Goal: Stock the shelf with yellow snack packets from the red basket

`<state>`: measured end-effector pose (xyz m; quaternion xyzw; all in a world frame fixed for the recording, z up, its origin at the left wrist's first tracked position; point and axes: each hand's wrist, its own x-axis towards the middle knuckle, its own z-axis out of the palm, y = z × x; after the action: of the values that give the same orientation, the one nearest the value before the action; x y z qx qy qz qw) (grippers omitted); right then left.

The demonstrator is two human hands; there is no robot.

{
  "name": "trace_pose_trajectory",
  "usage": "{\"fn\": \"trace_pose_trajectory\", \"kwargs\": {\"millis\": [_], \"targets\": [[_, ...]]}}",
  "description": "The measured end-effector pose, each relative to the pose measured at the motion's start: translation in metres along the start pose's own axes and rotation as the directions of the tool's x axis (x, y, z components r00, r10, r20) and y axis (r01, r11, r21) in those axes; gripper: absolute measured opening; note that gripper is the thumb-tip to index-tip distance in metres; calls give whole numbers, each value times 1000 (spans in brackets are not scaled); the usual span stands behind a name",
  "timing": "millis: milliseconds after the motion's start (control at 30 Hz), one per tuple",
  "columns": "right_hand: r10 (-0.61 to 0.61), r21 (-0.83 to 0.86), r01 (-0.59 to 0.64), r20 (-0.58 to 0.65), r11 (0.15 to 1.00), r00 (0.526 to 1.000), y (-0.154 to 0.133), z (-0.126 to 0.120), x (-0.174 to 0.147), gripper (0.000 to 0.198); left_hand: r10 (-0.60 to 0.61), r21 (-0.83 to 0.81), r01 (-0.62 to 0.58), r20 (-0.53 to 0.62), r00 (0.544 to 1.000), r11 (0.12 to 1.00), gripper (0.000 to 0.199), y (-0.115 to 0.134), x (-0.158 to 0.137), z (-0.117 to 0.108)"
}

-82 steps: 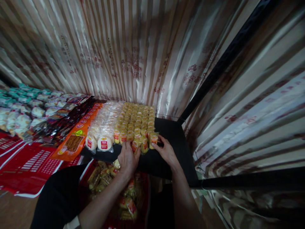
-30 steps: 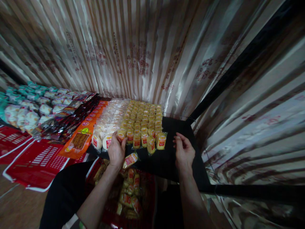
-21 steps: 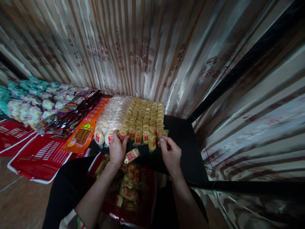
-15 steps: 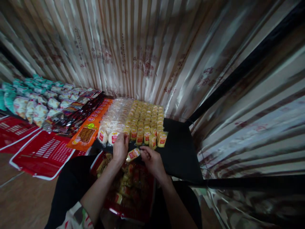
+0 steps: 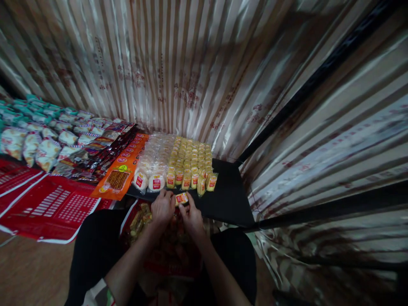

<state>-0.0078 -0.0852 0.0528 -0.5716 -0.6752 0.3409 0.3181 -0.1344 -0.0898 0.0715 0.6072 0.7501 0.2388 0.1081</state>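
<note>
A small yellow snack packet [image 5: 181,198] with a red label is held over the near edge of the black table [image 5: 228,199]. My right hand [image 5: 193,217] pinches it between thumb and fingers on its right side. On the other side, the closed fingers of my left hand [image 5: 163,207] grip its left end. Just beyond my hands stand rows of similar yellow packets [image 5: 191,157], the front ones with labels facing me. White round packets [image 5: 156,182] in clear wrap line up to their left. Below, an open red bag [image 5: 126,221] on my lap contains more yellow packets, partly hidden by my forearms.
Left of the white packets lie an orange snack bag [image 5: 117,180], dark red glossy packets [image 5: 105,148], and white [image 5: 47,153] and green packs [image 5: 35,102]. Red bags [image 5: 60,208] hang at the front left. A striped curtain [image 5: 178,63] and black poles [image 5: 287,110] bound the table.
My left hand has come back from the front of the rows to the small packet. That packet now sits level between both hands. The view has shifted slightly.
</note>
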Motion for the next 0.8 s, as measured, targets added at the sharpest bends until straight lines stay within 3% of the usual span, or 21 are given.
{"fn": "trace_pose_trajectory", "kwargs": {"millis": [167,300,567,800], "targets": [[111,151,-107,-13,983,994,0,5,-3,57,-30,-178,49,104,994,983,17,-1,-16,4],[126,144,-118,-53,983,991,-5,2,-5,53,-67,-399,109,119,991,910,4,-4,-19,13],[-96,-130,80,-121,988,988,-28,-6,5,49,-80,-569,78,22,997,818,5,-2,-15,10],[-237,-251,212,-74,945,969,-25,-1,27,52,-108,-695,128,73,992,708,13,-2,2,18]]}}
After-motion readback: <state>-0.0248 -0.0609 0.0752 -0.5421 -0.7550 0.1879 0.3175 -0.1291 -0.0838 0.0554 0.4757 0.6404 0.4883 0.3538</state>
